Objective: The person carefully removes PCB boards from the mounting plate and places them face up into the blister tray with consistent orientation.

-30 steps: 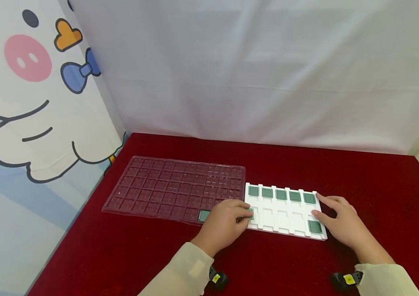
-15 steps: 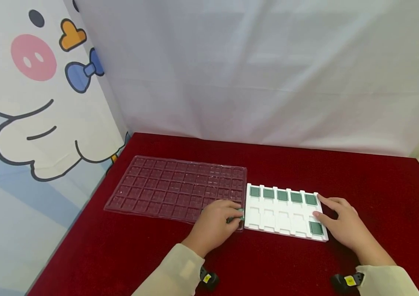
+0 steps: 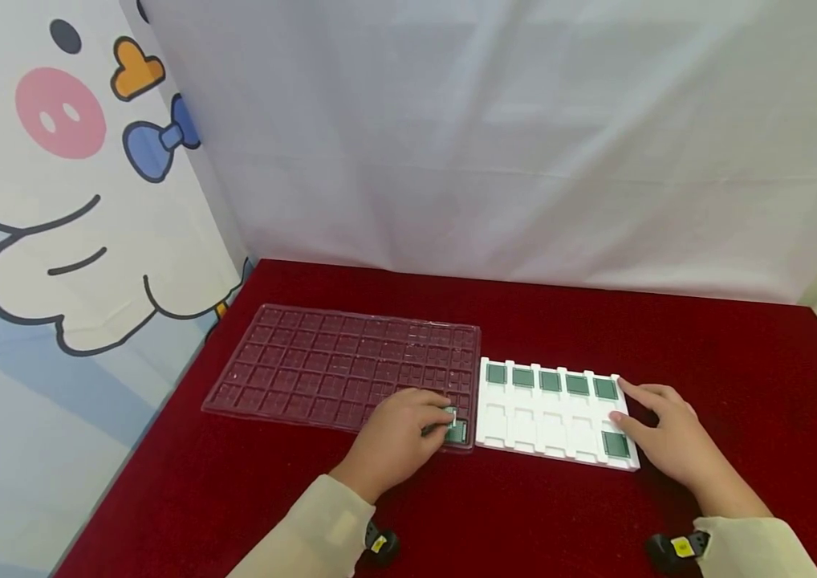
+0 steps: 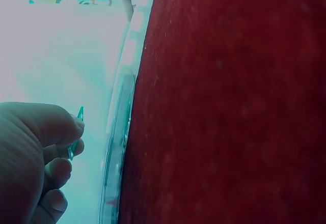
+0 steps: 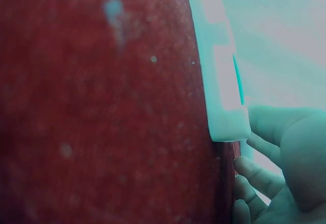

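My left hand [image 3: 401,437] pinches a thin green chip [image 4: 77,132] between thumb and fingertips, with its thin edge toward the left wrist camera. That hand is over the near right corner of a clear plastic tray [image 3: 476,377] divided into small pockets. Another green chip [image 3: 456,432] lies in the tray's corner pocket, partly covered by the fingers. Right beside it stands a white tray [image 3: 538,401] with green chips along its far row and one at the near right. My right hand [image 3: 668,437] rests at the white tray's right end, thumb and index fingertip on its edge.
A dark red cloth [image 3: 560,522] covers the table. Behind it hangs a white curtain [image 3: 510,160], and a cartoon-printed curtain [image 3: 76,257] runs along the left side. The two trays lie edge to edge.
My left hand has moved left, from the white tray's near left pocket to over the clear tray, carrying the green chip. That white pocket now shows bare. The right hand stays put.
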`<state>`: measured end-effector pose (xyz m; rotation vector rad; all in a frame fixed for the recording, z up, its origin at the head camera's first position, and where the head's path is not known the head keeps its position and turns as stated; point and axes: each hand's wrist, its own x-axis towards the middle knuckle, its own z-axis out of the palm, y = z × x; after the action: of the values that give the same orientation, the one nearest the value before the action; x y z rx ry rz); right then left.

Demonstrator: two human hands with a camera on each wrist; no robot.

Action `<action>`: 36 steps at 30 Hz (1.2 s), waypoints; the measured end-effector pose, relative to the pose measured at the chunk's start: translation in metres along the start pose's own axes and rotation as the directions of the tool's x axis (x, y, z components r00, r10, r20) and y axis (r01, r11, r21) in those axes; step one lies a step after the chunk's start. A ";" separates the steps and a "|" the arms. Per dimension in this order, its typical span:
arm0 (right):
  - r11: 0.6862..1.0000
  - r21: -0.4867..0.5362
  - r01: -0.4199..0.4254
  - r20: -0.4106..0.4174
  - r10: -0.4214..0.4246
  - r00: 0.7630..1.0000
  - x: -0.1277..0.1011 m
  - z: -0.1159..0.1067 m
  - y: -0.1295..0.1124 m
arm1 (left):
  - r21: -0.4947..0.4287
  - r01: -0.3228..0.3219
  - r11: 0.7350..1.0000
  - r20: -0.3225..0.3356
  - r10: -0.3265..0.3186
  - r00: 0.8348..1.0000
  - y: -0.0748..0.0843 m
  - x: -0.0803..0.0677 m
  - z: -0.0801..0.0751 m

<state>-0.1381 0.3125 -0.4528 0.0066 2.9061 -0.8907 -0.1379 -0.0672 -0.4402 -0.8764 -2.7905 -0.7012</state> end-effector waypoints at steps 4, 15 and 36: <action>1.000 0.002 0.002 -0.001 -0.002 1.000 0.000 0.000 0.001 | 0.003 -0.006 1.000 -0.004 0.006 1.000 -0.004 -0.002 -0.001; 1.000 0.006 -0.001 0.010 0.001 1.000 -0.002 -0.002 -0.001 | 0.008 0.007 1.000 -0.012 -0.007 1.000 -0.017 -0.005 -0.004; 1.000 0.001 -0.006 0.010 0.006 1.000 -0.002 -0.001 -0.002 | 0.026 0.084 0.996 0.053 -0.085 0.995 -0.045 -0.019 -0.024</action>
<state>-0.1360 0.3112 -0.4503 0.0110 2.8947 -0.8891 -0.1483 -0.1208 -0.4414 -0.7885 -2.8928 -0.6652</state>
